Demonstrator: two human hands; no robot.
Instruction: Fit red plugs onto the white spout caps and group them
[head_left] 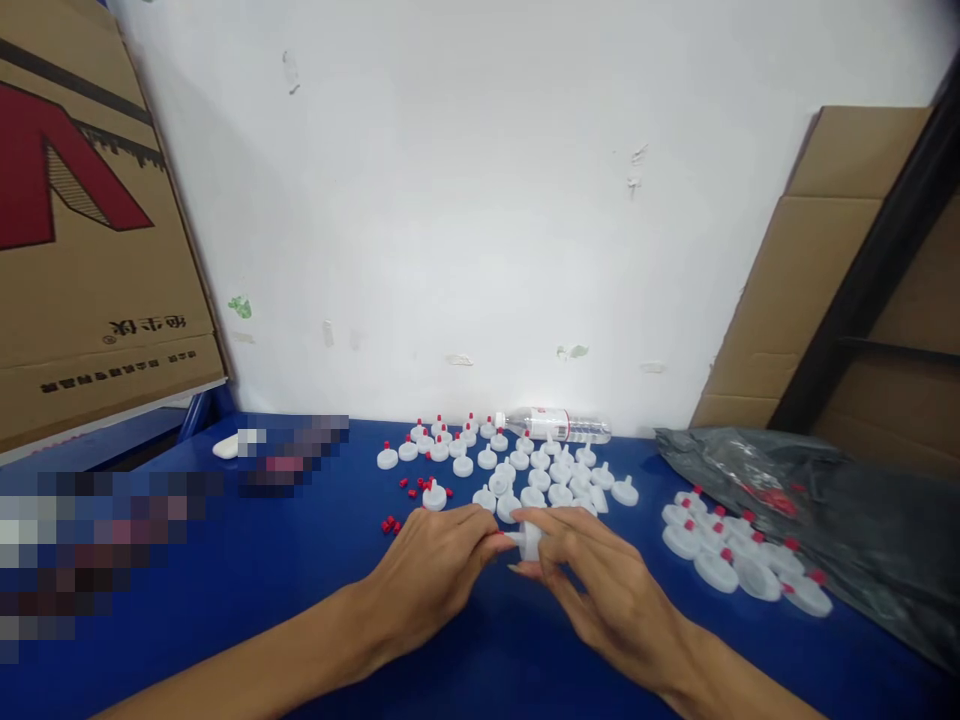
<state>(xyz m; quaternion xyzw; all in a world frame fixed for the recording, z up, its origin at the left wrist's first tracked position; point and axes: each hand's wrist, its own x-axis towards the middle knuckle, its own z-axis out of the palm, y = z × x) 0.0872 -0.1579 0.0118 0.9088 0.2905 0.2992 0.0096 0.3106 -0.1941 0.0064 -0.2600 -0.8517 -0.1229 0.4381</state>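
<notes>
Between my hands, near the table's front, is a white plastic nozzle cap (531,542) lying on its side, spout toward the left. My right hand (600,575) grips its round base with thumb and fingers. The fingers of my left hand (442,560) are pinched at the spout's end, where a bit of red shows; a small red tip cap seems to be there, mostly hidden. Just beyond my hands stand several white nozzle caps (559,494) with bare spouts. Loose red tip caps (417,489) lie beyond my left hand.
White nozzle caps with red tips stand at the back (439,450) and in a group at right (716,572). A clear plastic bottle (570,425) lies against the wall. Grey plastic bags (847,530) cover the right side. Cardboard boxes (97,260) flank the blue table (315,560).
</notes>
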